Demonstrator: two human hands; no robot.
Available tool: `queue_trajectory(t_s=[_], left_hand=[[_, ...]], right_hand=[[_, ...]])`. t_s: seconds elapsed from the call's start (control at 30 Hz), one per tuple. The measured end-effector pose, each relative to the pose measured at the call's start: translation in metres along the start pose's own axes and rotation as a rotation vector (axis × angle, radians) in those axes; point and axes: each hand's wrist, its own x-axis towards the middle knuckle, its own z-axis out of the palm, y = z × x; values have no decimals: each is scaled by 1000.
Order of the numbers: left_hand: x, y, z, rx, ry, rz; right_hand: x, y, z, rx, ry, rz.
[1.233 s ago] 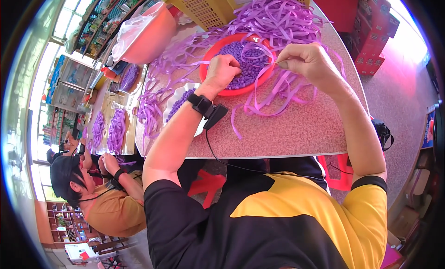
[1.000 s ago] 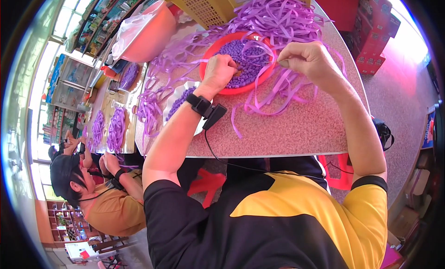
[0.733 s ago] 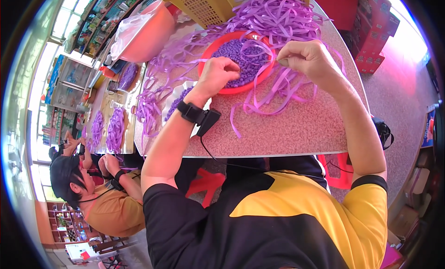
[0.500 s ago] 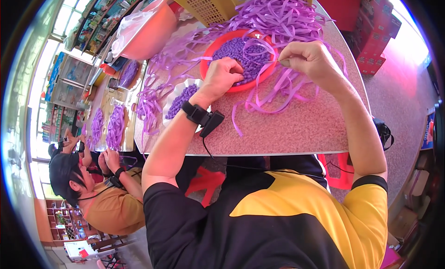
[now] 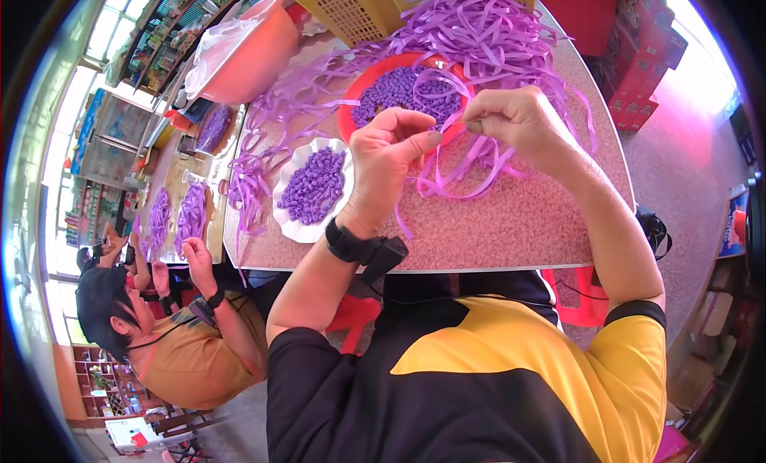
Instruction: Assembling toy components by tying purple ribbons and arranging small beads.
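Observation:
My right hand (image 5: 517,126) is closed in a pinch on a thin needle (image 5: 454,126), and purple ribbon (image 5: 437,182) loops down beneath it. Close to the needle's tip, my left hand (image 5: 387,156) has its thumb and forefinger pressed together; whatever they hold is too small to make out. Both hands are above the near edge of a red bowl (image 5: 348,134) full of small purple beads (image 5: 392,92). Left of my left wrist stands a white dish with a wavy rim (image 5: 297,230), which holds more purple beads (image 5: 313,187).
A heap of purple ribbon (image 5: 487,32) lies behind the red bowl, beside a yellow basket (image 5: 343,12). A large pink tub (image 5: 251,60) stands at the back left. At the left, a co-worker (image 5: 187,343) sits near bundles of purple ribbon (image 5: 191,211).
My left hand has lifted out of the beads and moved toward me, up to the needle. My right hand has shifted slightly left and nearer, bringing the two hands close together.

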Motion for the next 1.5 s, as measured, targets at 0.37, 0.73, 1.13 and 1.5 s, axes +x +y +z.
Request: queue_trajectory(t_s=[0.37,0.73,1.13,1.5], left_hand=[[-10,-15,9,-127,79,55],[-13,-20,5,-221,106,62],[-17,-16,4,-185,43,79],[-17,-19,3,-147,34,207]], right_hand=[[-1,-4,8,49,-9,3],[0,-5,9,50,0,5],[-2,-11,19,43,-11,-47],[-3,-11,20,162,-88,-20]])
